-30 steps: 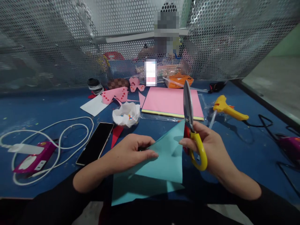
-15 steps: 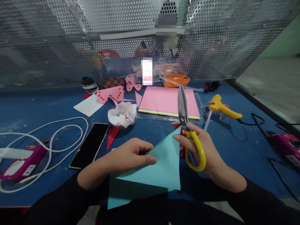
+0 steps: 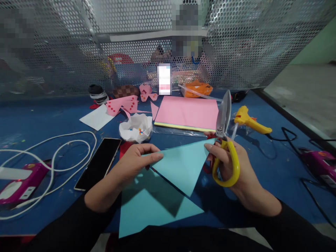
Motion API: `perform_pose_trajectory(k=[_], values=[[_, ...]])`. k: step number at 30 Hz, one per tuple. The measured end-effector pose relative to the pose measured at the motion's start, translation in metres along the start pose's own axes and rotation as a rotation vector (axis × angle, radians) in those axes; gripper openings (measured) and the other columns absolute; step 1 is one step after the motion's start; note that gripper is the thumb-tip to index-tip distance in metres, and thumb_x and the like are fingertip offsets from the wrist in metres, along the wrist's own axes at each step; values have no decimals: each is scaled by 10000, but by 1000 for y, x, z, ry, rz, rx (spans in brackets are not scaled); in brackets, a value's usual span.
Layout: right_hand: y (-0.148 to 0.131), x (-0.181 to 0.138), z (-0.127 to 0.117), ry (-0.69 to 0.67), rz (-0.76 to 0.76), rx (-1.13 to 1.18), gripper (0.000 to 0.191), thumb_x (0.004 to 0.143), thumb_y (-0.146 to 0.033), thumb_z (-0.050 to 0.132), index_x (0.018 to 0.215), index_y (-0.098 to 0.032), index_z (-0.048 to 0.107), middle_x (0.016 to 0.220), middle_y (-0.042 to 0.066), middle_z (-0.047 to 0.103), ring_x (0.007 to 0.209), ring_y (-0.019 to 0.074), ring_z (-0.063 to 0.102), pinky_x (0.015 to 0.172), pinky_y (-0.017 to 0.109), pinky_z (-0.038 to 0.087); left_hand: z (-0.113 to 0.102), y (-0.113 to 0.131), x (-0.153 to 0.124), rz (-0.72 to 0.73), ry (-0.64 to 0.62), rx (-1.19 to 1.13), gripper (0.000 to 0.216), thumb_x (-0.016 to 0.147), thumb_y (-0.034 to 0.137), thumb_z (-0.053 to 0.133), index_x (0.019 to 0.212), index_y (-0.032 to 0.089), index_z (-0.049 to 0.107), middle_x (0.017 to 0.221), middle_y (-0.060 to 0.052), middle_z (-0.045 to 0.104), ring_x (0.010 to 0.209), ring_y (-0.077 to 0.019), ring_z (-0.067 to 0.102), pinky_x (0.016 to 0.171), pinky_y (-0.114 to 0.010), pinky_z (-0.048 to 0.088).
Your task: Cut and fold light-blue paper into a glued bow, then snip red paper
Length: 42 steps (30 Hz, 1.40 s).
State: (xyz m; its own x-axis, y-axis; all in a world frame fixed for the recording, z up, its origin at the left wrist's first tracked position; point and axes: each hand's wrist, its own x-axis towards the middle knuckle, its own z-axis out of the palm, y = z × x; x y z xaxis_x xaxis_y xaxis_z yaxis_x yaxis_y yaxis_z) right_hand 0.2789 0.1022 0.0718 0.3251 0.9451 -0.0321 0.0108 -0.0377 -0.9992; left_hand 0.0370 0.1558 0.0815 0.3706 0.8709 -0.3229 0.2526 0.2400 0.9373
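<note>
A light blue paper triangle (image 3: 183, 162) is stretched between my two hands, raised over the table. My left hand (image 3: 136, 159) pinches its left corner between thumb and fingers. With thumb and fingertips my right hand (image 3: 231, 157) grips its far right corner. That same hand also carries scissors (image 3: 225, 134) with one yellow and one red handle, blades pointing up and away from me. Under the triangle lies a bigger light blue sheet (image 3: 141, 206) at the table's near edge, partly shaded and partly covered by my left hand and the triangle.
A dark phone (image 3: 98, 162), white cable (image 3: 54, 157) and purple power strip (image 3: 23, 185) are on the left. Behind stand a paper-lined bowl (image 3: 135, 127) and a pink paper stack (image 3: 187, 112). A yellow glue gun (image 3: 252, 120) lies right; a perforated metal screen (image 3: 141, 21) borders the back.
The triangle has risen off the bigger sheet and turned, uncovering more of that sheet. My left hand has moved left and up to its corner; my right hand and the scissors have shifted right.
</note>
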Motion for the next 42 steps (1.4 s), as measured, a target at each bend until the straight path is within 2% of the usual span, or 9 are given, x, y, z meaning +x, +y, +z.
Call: perform_pose_trajectory(k=[5, 11, 16, 20, 22, 26, 35, 39, 42], values=[[3, -1, -3, -84, 83, 30, 389, 735, -381, 770, 1052, -197, 640, 498, -67, 558, 406, 116, 518, 350, 217, 417, -5, -5, 5, 126, 316, -33, 237, 642, 363, 838, 788, 200, 749, 625, 15, 625, 506, -97, 496, 468, -215, 397], [5, -3, -6, -278, 171, 10, 456, 690, -336, 816, 1088, -224, 622, 498, -80, 563, 412, 107, 510, 384, 221, 432, -6, -1, 7, 202, 477, -170, 299, 693, 342, 818, 942, 192, 747, 636, 24, 647, 502, -80, 477, 463, -197, 358], [4, -8, 0, -286, 97, -18, 368, 736, -347, 771, 1051, -231, 622, 514, -83, 543, 412, 111, 513, 379, 234, 412, -2, 2, 8, 204, 438, -393, 406, 741, 451, 766, 1054, 201, 700, 703, 14, 684, 591, -125, 591, 544, -231, 457], [4, -11, 9, -133, 55, 38, 383, 730, -353, 775, 1062, -246, 617, 568, -78, 530, 448, 121, 531, 388, 248, 446, 11, -2, 5, 168, 191, -500, 527, 696, 618, 735, 993, 183, 709, 811, -51, 730, 692, -183, 663, 601, -284, 517], [5, -11, 14, -82, 45, 65, 390, 723, -348, 779, 1062, -248, 612, 588, -79, 520, 465, 119, 537, 402, 246, 454, 18, -7, 3, 102, 139, -478, 483, 649, 549, 797, 942, 171, 729, 815, -71, 743, 691, -197, 670, 588, -294, 521], [7, -13, 24, -145, 74, 81, 398, 715, -343, 772, 1062, -244, 603, 603, -75, 548, 472, 120, 546, 414, 248, 458, 24, -13, 2, 37, 276, -427, 286, 599, 348, 869, 774, 159, 746, 733, -44, 737, 611, -143, 629, 511, -237, 487], [4, -9, 39, -248, 86, 91, 375, 702, -298, 773, 1032, -234, 607, 618, -73, 575, 479, 104, 522, 419, 232, 443, 8, -4, -1, 73, 443, -489, 304, 584, 350, 871, 792, 164, 749, 730, -16, 718, 580, -110, 592, 468, -204, 467], [11, -11, 52, -252, 78, 124, 373, 731, -315, 748, 1057, -236, 585, 623, -77, 562, 463, 96, 514, 421, 235, 446, 23, -16, -2, 130, 372, -635, 318, 566, 371, 891, 714, 167, 698, 622, 12, 649, 536, -106, 550, 486, -217, 472], [17, -13, 56, -242, 71, 145, 376, 706, -311, 764, 1029, -230, 589, 629, -80, 547, 469, 94, 518, 421, 230, 445, 33, -20, -6, 154, 337, -751, 384, 614, 491, 848, 821, 193, 724, 770, -27, 719, 641, -160, 635, 574, -264, 536]])
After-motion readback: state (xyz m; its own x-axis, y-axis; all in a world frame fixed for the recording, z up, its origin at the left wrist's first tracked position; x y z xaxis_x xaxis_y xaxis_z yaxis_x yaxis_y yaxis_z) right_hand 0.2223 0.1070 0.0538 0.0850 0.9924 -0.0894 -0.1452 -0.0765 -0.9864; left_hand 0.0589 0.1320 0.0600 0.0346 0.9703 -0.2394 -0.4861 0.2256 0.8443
